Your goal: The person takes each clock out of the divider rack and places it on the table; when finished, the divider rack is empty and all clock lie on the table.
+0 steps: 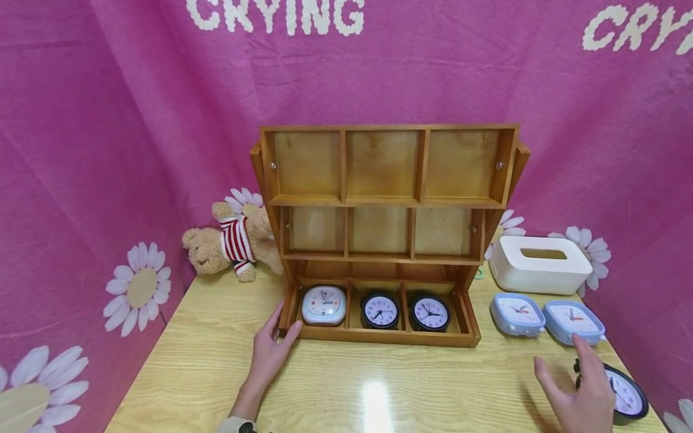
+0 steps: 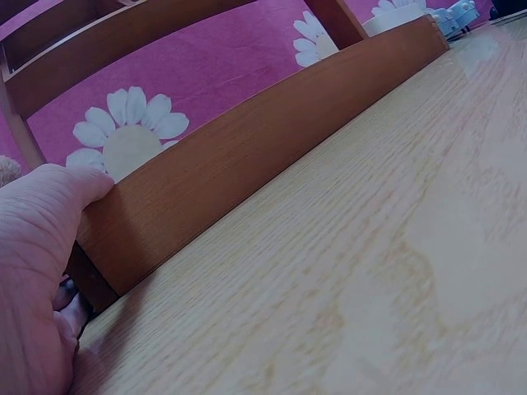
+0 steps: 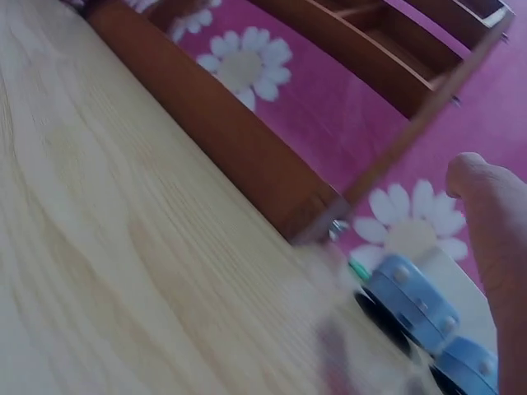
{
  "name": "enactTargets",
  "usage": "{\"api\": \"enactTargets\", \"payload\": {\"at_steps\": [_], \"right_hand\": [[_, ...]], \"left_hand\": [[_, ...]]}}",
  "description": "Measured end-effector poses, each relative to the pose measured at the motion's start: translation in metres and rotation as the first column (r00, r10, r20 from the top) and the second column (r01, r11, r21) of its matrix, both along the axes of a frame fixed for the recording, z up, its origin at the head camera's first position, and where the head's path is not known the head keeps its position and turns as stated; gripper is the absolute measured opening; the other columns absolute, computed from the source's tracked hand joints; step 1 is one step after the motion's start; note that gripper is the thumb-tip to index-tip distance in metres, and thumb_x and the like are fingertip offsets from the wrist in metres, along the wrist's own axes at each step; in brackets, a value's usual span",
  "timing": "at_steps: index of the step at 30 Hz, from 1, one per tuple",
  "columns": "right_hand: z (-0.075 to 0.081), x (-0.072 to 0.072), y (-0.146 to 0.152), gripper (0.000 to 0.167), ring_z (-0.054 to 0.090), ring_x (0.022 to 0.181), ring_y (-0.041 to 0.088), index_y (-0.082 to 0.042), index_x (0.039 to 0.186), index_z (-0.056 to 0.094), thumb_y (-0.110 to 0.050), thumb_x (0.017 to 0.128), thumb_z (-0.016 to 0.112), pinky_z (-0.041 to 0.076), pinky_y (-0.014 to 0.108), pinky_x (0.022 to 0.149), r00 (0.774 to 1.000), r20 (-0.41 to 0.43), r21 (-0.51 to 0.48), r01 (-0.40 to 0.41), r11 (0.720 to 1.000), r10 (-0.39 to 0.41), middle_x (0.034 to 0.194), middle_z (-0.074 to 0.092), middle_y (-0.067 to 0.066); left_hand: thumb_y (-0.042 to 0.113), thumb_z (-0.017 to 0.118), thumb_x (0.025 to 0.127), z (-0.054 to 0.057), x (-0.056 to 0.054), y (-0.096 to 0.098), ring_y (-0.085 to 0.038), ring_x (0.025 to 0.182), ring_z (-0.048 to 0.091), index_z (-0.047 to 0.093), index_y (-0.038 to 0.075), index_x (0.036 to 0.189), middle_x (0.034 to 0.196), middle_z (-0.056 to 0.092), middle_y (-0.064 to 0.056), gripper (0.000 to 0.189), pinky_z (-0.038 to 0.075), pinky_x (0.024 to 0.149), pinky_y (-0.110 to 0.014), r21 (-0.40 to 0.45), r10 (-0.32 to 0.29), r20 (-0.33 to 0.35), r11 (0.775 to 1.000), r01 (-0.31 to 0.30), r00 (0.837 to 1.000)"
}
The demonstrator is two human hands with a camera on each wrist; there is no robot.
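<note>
A brown wooden three-tier shelf (image 1: 379, 337) stands on the table. Its bottom tier holds a white alarm clock (image 1: 323, 305) at left, then a black round alarm clock (image 1: 381, 311) in the middle and another black alarm clock (image 1: 430, 313) at right. My left hand (image 1: 269, 353) grips the bottom tier's front left corner, thumb (image 2: 92, 183) over the front board and fingers round the side. Spread fingers and nothing held mark my right hand (image 1: 582, 388). It hovers by two light-blue alarm clocks (image 1: 517, 314) and partly covers a black twin-bell alarm clock (image 1: 628, 394).
Behind the blue clocks sits a white tissue box (image 1: 541, 264). A teddy bear (image 1: 236, 242) in a striped sweater lies left of the shelf. Pink cloth (image 1: 135, 90) with daisies hangs around the table. The upper tiers' compartments (image 1: 381, 165) hold nothing.
</note>
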State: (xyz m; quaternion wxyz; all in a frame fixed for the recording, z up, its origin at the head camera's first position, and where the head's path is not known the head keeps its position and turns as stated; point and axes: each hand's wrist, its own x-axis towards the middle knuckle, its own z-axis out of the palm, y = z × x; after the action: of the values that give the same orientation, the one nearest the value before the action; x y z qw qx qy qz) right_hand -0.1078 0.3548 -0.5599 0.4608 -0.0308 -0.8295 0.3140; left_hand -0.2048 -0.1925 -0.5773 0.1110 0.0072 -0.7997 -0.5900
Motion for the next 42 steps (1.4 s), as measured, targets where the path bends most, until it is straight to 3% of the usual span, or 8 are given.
{"api": "enactTargets", "payload": {"at_steps": [3,7,14,18,22,29,35,42], "right_hand": [[0.003,-0.007,-0.015,0.077,0.039,0.132,-0.015,-0.002,0.147,0.058,-0.019,0.079,0.087,0.027,0.005,0.108,0.993,0.068,-0.001,-0.098,0.995,0.098,0.138,0.059,0.035],[0.007,-0.017,-0.037,0.082,0.039,0.131,-0.017,-0.008,0.15,0.057,-0.004,0.074,0.089,0.026,0.004,0.108,0.965,0.175,-0.047,-0.19,0.981,0.195,0.145,0.059,0.026],[0.002,-0.037,-0.065,0.074,0.043,0.125,-0.016,-0.013,0.156,0.051,-0.017,0.089,0.084,0.03,0.0,0.101,0.88,0.355,-0.171,-0.272,0.947,0.317,0.153,0.055,0.016],[-0.004,-0.049,-0.076,0.075,0.047,0.128,-0.01,-0.007,0.156,0.049,-0.013,0.09,0.083,0.035,0.002,0.103,0.838,0.355,-0.237,-0.349,0.907,0.415,0.156,0.051,0.019],[-0.008,-0.057,-0.082,0.078,0.043,0.131,-0.012,-0.006,0.158,0.044,-0.011,0.091,0.082,0.038,0.003,0.102,0.803,0.341,-0.295,-0.402,0.867,0.488,0.158,0.045,0.024],[-0.016,-0.068,-0.085,0.076,0.053,0.118,-0.011,-0.002,0.156,0.046,-0.013,0.09,0.083,0.042,0.002,0.091,0.818,0.349,-0.289,-0.369,0.883,0.456,0.152,0.053,0.023],[-0.021,-0.071,-0.083,0.073,0.056,0.106,-0.012,-0.001,0.156,0.046,-0.013,0.092,0.081,0.046,0.003,0.085,0.816,0.361,-0.31,-0.351,0.884,0.451,0.145,0.057,0.028],[-0.02,-0.07,-0.083,0.075,0.054,0.11,-0.015,0.0,0.157,0.044,-0.015,0.093,0.081,0.045,0.003,0.088,0.797,0.373,-0.377,-0.337,0.863,0.474,0.145,0.056,0.03]], "left_hand": [[0.024,0.076,0.098,0.0,0.0,0.0,-0.037,0.149,0.037,0.046,0.007,0.157,0.161,0.041,-0.019,0.069,0.037,0.117,-0.058,0.002,-0.003,-0.005,1.0,0.003,1.0],[0.024,0.076,0.098,-0.002,-0.001,0.001,-0.038,0.15,0.036,0.046,0.006,0.157,0.162,0.041,-0.019,0.068,0.036,0.117,-0.059,0.002,-0.006,-0.001,1.0,0.006,1.0],[0.023,0.076,0.098,0.0,0.001,0.0,-0.037,0.15,0.036,0.047,0.007,0.157,0.162,0.042,-0.018,0.068,0.037,0.117,-0.059,0.01,-0.004,-0.005,1.0,0.004,1.0],[0.024,0.076,0.098,-0.001,0.001,-0.001,-0.035,0.15,0.036,0.047,0.008,0.157,0.162,0.042,-0.016,0.068,0.037,0.117,-0.058,0.013,-0.006,-0.004,1.0,0.006,1.0],[0.025,0.076,0.098,-0.002,0.001,-0.001,-0.036,0.15,0.036,0.048,0.008,0.157,0.162,0.042,-0.015,0.068,0.037,0.117,-0.06,0.011,-0.007,-0.005,1.0,0.007,1.0],[0.024,0.076,0.098,-0.001,-0.001,-0.001,-0.035,0.15,0.037,0.047,0.008,0.157,0.162,0.042,-0.016,0.069,0.036,0.118,-0.058,0.018,-0.003,-0.003,1.0,0.003,1.0],[0.019,0.077,0.097,0.004,-0.001,0.001,-0.036,0.148,0.039,0.047,0.004,0.157,0.16,0.044,-0.019,0.069,0.037,0.117,-0.057,0.014,0.011,-0.01,1.0,-0.011,1.0],[0.009,0.08,0.093,0.035,-0.009,0.009,-0.038,0.143,0.047,0.048,-0.004,0.153,0.154,0.051,-0.022,0.069,0.038,0.117,-0.048,-0.016,0.001,-0.142,1.0,-0.003,0.99]]}}
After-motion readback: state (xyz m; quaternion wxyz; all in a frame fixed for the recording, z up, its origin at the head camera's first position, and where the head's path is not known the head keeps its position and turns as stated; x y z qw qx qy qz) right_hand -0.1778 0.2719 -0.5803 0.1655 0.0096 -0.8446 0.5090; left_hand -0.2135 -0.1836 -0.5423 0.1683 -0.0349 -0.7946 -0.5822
